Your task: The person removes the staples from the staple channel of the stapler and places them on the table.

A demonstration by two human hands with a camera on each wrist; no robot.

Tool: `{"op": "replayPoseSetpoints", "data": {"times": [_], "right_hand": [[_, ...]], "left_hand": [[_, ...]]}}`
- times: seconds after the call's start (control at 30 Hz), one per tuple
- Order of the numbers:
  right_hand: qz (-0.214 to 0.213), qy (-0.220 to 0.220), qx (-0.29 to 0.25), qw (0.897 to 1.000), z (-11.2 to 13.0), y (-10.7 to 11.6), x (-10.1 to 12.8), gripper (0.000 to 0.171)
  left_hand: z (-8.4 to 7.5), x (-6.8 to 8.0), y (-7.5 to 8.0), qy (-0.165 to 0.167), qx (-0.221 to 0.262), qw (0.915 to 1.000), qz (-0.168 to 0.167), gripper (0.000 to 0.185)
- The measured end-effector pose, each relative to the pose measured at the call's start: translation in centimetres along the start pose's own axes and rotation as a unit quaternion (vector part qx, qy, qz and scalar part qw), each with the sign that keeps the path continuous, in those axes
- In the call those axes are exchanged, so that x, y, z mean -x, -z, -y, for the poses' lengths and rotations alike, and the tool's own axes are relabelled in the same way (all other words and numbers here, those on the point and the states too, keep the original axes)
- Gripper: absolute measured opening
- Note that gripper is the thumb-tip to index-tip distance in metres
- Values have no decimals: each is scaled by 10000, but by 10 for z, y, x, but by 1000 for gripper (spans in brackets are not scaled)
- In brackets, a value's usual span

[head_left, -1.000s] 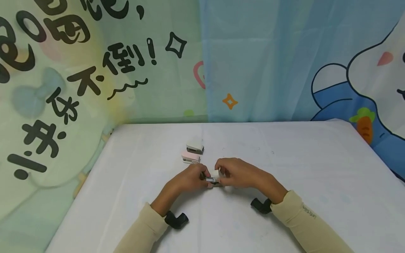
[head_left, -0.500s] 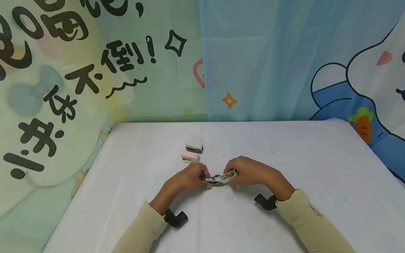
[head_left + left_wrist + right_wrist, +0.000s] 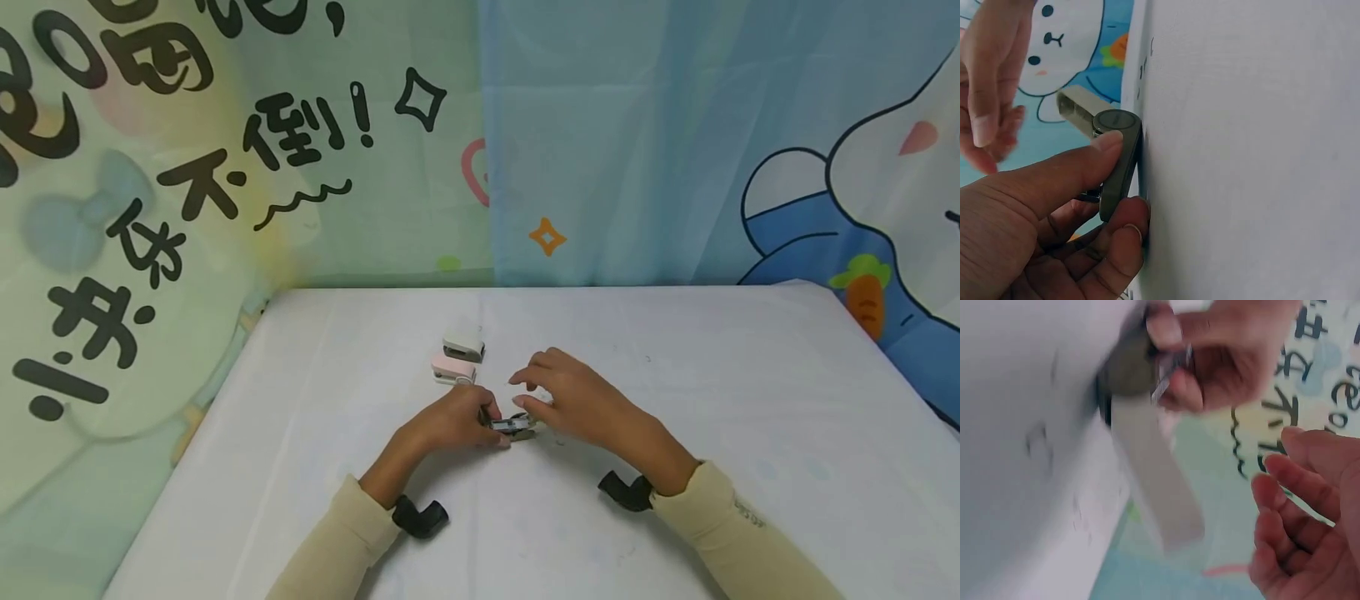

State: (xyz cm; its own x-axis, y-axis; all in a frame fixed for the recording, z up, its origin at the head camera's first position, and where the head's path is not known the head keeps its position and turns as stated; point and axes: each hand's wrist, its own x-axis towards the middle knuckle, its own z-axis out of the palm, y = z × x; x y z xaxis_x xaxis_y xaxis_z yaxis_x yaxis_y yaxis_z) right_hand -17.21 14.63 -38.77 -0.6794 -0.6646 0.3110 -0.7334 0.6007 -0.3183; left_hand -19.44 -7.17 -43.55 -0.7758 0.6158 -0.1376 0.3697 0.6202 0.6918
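Observation:
My left hand [image 3: 453,421] pinches a small stapler [image 3: 513,427] by its grey-green base, low over the white table. In the left wrist view, the thumb presses on the side of the stapler's body [image 3: 1121,169], behind its round pivot. Its pale cover [image 3: 1157,478] is swung far back, away from the metal staple channel. Beside the stapler my right hand [image 3: 581,396] hovers with parted, slightly bent fingers and holds nothing. The right wrist view shows those fingers [image 3: 1272,519] apart from the cover. Whether staples lie in the channel cannot be made out.
Behind the left hand, a pink stapler [image 3: 453,369] and a white stapler [image 3: 463,348] lie on the white-covered table [image 3: 337,350]. Several tiny staple-like marks dot the cloth. A printed curtain [image 3: 615,150] hangs along the table's far edge.
The right hand pulled the stapler's cover back to the right, then let go of it and rose slightly. The left hand has stayed on the base.

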Motion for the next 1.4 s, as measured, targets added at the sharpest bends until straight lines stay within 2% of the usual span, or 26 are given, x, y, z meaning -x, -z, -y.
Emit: {"op": "replayPoseSetpoints", "data": {"times": [0.13,0.27,0.37,0.5,0.6,0.8,0.93,1.13,1.27,1.4], "right_hand": [[352,-24,-136,9993,8,-10,0,13],[529,-235,281,9979,10,-18,1,2],[550,-272,586,9964,12,-22,2,3],[729,-565,682,9934,16,-24,3,5],[854,-870,553,9910,17,-26,3,5],[815,-1424,-20,9864,18,-30,0,6],[782,-1536,-92,9850,19,-31,0,9],[539,-1100,-85,9924,15,-32,1,15],[451,-378,-273,9979,11,-30,-1,18],[531,180,-419,9975,7,-28,-4,19]], "left_hand": [[-2,-1,-2,-140,-25,9999,26,20],[-4,-2,-5,-172,12,9998,-30,19],[-6,-1,-6,-69,38,10000,-35,18],[-7,-1,-7,-115,-86,9999,-46,20],[-6,-3,-8,-234,-233,9994,-46,20],[-8,-2,-8,-334,-364,9987,-93,21],[-9,-1,-7,-350,-360,9987,-123,20],[-8,-2,-7,-299,-321,9990,-63,19],[-6,-2,-7,-309,-311,9990,-59,21],[-4,-2,-7,-383,-309,9988,-66,22]]}}
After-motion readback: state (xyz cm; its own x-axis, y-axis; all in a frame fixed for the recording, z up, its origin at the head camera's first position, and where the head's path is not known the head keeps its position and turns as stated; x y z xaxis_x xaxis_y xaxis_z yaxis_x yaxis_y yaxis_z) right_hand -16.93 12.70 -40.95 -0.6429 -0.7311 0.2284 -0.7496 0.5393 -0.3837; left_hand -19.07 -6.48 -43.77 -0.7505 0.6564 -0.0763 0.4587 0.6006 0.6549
